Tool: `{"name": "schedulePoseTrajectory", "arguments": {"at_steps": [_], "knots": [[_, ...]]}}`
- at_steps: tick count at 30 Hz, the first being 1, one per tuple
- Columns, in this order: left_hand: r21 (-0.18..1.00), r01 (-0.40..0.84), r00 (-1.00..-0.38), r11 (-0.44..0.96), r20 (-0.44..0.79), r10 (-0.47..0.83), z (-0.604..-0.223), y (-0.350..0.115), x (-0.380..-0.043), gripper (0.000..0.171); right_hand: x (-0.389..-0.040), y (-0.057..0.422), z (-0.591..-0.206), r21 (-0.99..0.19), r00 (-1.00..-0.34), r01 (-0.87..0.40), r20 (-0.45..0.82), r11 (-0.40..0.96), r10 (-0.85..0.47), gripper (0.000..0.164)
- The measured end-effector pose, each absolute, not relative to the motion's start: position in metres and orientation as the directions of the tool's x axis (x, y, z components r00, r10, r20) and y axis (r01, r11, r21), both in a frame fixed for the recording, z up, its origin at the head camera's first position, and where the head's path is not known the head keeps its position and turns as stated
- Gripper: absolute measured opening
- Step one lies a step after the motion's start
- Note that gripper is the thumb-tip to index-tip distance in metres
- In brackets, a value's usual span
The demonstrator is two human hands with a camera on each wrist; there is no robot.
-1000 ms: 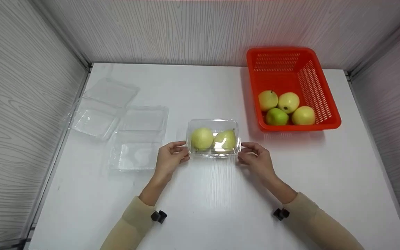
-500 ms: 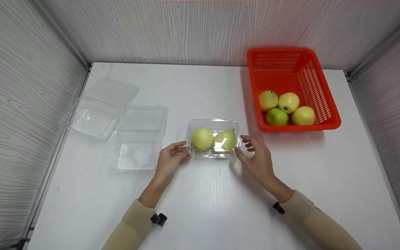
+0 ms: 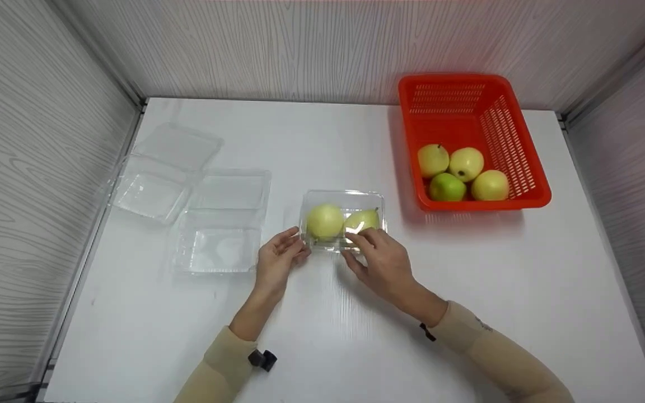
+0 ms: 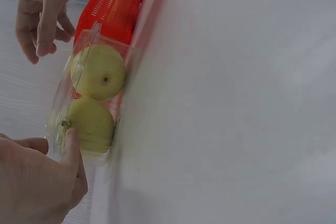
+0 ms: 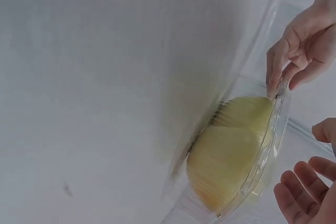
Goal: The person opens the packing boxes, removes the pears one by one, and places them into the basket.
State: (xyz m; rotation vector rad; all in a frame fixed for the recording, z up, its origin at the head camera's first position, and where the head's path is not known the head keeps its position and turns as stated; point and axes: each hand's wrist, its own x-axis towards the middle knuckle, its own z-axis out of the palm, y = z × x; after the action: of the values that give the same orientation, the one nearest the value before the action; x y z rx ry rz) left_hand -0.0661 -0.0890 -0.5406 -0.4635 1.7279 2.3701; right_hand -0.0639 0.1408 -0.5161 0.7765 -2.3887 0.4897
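Observation:
A closed clear plastic clamshell box (image 3: 342, 199) lies at mid-table with two pale yellow-green pears, a round one (image 3: 325, 221) on the left and another (image 3: 360, 220) on the right. My left hand (image 3: 275, 263) pinches the box's front left corner; in the right wrist view this same hand (image 5: 304, 51) has thumb and fingers at the rim. Above the front right of the box, my right hand (image 3: 385, 266) overlaps one pear in the head view, fingers loosely bent. In the left wrist view the right hand (image 4: 47, 14) holds nothing and stays apart from the lid.
At the back right stands a red plastic basket (image 3: 473, 205) with several yellow-green fruits, one greener (image 3: 447, 187). Left of the box lie two opened clear clamshell boxes, one nearer (image 3: 224, 218) and one farther left (image 3: 160, 173). Panelled walls (image 3: 277, 50) border the white table (image 3: 322, 347).
My right hand has let go of the box's right side and moved left over its front edge. My left hand has stayed at the left corner, and the box has barely moved.

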Motion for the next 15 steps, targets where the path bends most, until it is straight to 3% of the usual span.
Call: {"name": "schedulePoseTrajectory", "arguments": {"at_steps": [15], "knots": [[0.865,-0.309,-0.931,-0.395,-0.361,-0.062,-0.548,-0.083,-0.06,0.036,-0.061,0.108,-0.523,0.034,-0.572,-0.676,0.606,0.737,-0.553,0.027]]}}
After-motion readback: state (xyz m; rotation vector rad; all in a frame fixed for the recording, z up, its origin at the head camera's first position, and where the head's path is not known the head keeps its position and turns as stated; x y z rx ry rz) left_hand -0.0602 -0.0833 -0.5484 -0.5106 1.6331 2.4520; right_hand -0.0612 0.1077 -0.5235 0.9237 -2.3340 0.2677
